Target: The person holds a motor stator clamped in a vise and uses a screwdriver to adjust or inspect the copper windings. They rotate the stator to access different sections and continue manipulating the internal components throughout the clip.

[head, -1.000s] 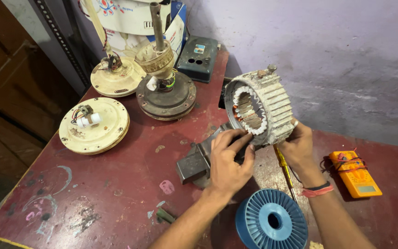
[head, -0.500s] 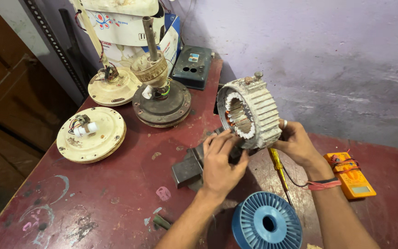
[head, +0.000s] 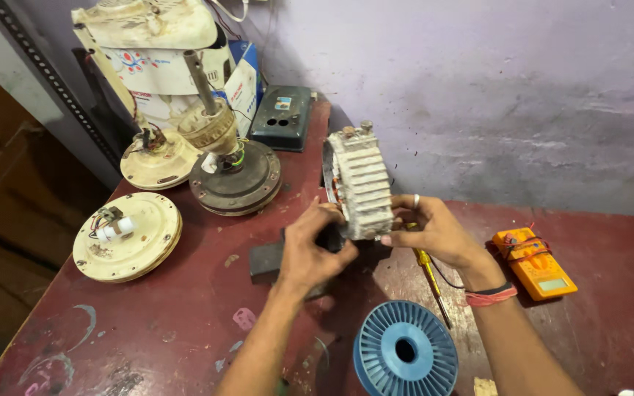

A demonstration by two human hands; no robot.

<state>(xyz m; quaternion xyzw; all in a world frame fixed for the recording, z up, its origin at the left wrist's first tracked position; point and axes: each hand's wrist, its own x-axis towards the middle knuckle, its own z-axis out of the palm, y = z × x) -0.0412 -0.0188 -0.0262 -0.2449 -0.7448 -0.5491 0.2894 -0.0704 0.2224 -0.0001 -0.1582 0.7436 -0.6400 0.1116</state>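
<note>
Stator (head: pixel 362 183) upright, held between left hand (head: pixel 308 249) and right hand (head: pixel 434 233).

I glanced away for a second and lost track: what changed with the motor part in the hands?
The ribbed stator ring has been turned from facing the camera to edge-on, stood upright. Both the left hand and right hand kept their grip. The blue spool, orange multimeter and fan parts stayed put.

A white printed carton (head: pixel 157 81) stands back-left; an orange meter's grey screen (head: pixel 552 284) lies right.
</note>
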